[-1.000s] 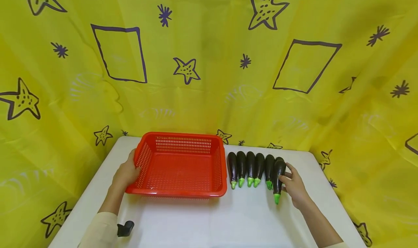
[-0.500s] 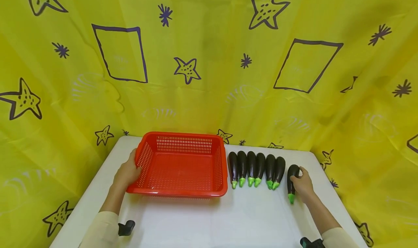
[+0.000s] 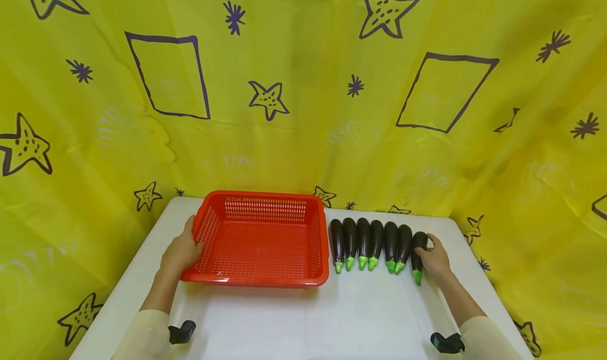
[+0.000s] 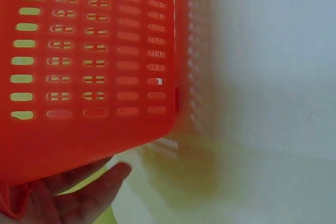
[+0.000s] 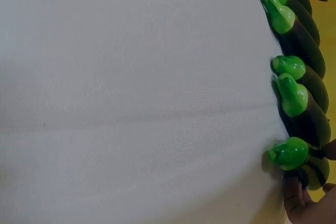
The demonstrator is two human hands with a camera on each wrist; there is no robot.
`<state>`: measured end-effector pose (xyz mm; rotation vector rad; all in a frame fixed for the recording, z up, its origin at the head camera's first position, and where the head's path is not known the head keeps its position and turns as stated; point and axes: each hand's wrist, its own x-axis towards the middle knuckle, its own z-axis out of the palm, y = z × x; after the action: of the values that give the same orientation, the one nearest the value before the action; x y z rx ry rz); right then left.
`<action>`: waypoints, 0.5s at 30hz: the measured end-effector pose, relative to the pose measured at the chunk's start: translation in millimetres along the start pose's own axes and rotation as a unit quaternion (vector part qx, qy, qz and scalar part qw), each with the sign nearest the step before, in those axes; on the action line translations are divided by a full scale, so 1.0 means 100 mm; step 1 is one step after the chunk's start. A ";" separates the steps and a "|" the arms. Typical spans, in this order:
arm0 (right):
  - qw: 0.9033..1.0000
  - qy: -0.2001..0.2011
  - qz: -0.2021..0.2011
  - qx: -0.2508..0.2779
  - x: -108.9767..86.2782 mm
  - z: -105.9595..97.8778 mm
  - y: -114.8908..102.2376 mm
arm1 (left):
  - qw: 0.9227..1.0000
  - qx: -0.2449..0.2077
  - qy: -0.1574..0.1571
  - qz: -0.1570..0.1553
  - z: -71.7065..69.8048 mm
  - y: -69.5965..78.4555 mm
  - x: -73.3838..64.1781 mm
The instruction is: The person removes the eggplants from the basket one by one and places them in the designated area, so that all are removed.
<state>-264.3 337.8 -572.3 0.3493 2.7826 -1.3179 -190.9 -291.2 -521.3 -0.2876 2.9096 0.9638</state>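
In the head view a red plastic basket (image 3: 261,249) with perforated walls stands on the white table. My left hand (image 3: 182,248) grips its left rim; in the left wrist view the fingers (image 4: 100,190) lie under and beside the basket wall. To the basket's right, several dark eggplants (image 3: 363,239) with green stem ends lie side by side in a row. My right hand (image 3: 435,257) holds the rightmost eggplant (image 3: 418,254) by its body, beside the row. The right wrist view shows its green stem end (image 5: 290,153) with thumb and fingers around the body.
The white table (image 3: 303,323) ends at a yellow patterned curtain (image 3: 303,154) that rises behind and along both sides. A black wrist device (image 3: 182,332) shows at the left forearm and another black device (image 3: 447,343) at the right.
My right hand first moved the eggplant right, away from the row, then brought it back left and farther from me, up beside the others. The left hand stays on the basket.
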 end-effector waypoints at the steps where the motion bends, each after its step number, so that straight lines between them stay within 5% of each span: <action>1: 1.000 0.000 0.002 0.005 0.00 0.00 0.00 | 1.000 0.000 0.000 -0.002 0.00 0.00 -0.01; 7: 0.999 -0.006 0.019 0.038 -0.04 -0.03 0.01 | 0.997 -0.050 0.052 0.011 0.03 -0.03 -0.06; 15: 0.998 0.009 0.017 0.056 -0.09 -0.02 0.06 | 0.981 -0.112 0.152 0.039 -0.07 -0.07 -0.16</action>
<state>-254.2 341.6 -574.6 0.4129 2.7119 -1.4729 -173.6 -298.5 -517.9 -0.3657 3.1010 1.3757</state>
